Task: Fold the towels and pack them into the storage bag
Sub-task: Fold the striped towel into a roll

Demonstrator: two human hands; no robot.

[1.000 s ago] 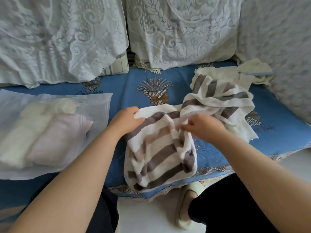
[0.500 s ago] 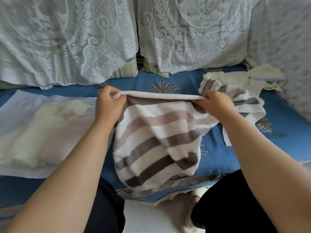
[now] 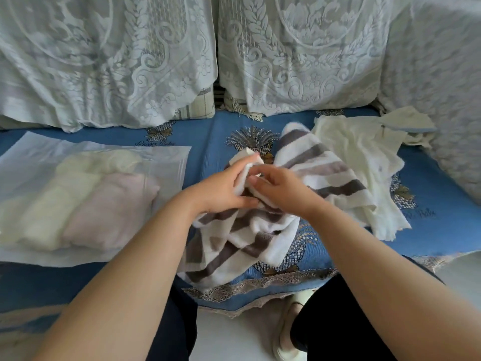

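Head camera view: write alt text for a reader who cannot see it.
Two bare hands, the left hand and the right hand, meet to pinch the edge of a brown-and-white striped towel over a blue patterned sofa cover. To the left lies a translucent plastic storage bag holding folded towels; a crumpled cream towel lies to the right.

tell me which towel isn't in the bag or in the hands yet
The cream towel, lying crumpled and loose on the blue cover at right. The striped towel is held by both hands; the folded ones sit inside the storage bag.
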